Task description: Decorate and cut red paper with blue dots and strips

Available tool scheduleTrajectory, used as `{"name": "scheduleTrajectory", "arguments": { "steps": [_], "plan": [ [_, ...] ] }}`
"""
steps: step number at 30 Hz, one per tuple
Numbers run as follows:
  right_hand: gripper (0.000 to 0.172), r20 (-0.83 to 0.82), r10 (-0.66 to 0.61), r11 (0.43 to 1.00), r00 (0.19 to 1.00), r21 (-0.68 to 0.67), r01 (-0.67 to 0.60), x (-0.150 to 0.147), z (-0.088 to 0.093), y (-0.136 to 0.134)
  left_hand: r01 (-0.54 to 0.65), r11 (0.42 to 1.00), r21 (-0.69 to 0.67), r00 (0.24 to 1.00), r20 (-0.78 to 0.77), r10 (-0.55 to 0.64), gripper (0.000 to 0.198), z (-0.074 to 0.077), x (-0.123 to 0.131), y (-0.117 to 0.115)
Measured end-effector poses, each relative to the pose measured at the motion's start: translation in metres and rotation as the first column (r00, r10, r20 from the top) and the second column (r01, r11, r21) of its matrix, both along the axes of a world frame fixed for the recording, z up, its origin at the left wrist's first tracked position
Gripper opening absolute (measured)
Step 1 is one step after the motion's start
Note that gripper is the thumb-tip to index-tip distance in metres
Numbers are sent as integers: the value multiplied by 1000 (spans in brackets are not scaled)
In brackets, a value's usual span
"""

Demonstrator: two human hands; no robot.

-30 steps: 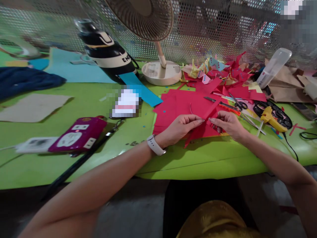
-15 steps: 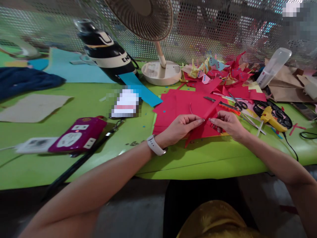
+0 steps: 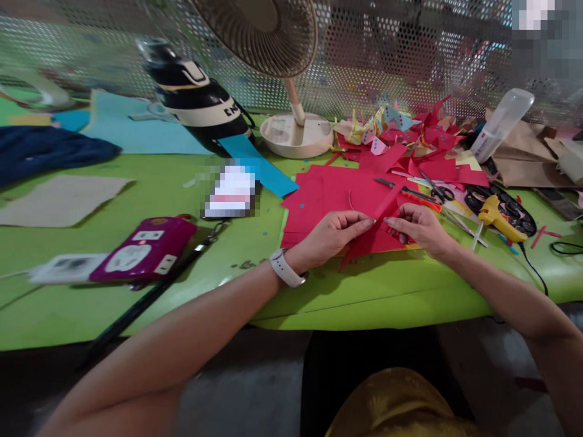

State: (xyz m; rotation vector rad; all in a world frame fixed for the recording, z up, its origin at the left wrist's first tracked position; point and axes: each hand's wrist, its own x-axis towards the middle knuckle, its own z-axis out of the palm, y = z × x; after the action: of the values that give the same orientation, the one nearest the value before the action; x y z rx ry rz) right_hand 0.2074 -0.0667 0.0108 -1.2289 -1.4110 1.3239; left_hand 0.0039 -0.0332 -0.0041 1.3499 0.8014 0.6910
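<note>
My left hand (image 3: 334,235) and my right hand (image 3: 419,227) both pinch a folded strip of red paper (image 3: 374,233) between them, fingertips nearly touching. The strip runs diagonally over a stack of red paper sheets (image 3: 328,197) lying on the green table (image 3: 182,285). A white watch (image 3: 286,267) sits on my left wrist. Both hands rest low on the sheets near the table's front edge.
A yellow glue gun (image 3: 501,220), scissors (image 3: 437,189) and an orange cutter (image 3: 416,195) lie right of my hands. Paper scraps (image 3: 401,130) are piled behind. A fan base (image 3: 296,133), black bottle (image 3: 200,97), purple power strip (image 3: 143,249) and blue paper (image 3: 259,167) stand left.
</note>
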Motion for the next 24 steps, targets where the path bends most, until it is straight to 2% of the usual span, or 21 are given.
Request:
{"name": "scheduleTrajectory", "arguments": {
  "steps": [9, 19, 24],
  "plan": [
    [35, -7, -4, 1000, 1000, -14, 4, 1, -2, 1, -4, 1000, -8, 1000, 18, 4, 47, -2, 0, 1],
    [40, -23, 43, 999, 999, -9, -43, -3, 1, -3, 27, 976, 217, 996, -84, -8, 44, -2, -1, 0],
    [42, -28, 74, 997, 997, -5, -74, -5, -5, -1, 46, 965, 259, 995, -99, -21, 37, -2, -1, -1]
  ]
}}
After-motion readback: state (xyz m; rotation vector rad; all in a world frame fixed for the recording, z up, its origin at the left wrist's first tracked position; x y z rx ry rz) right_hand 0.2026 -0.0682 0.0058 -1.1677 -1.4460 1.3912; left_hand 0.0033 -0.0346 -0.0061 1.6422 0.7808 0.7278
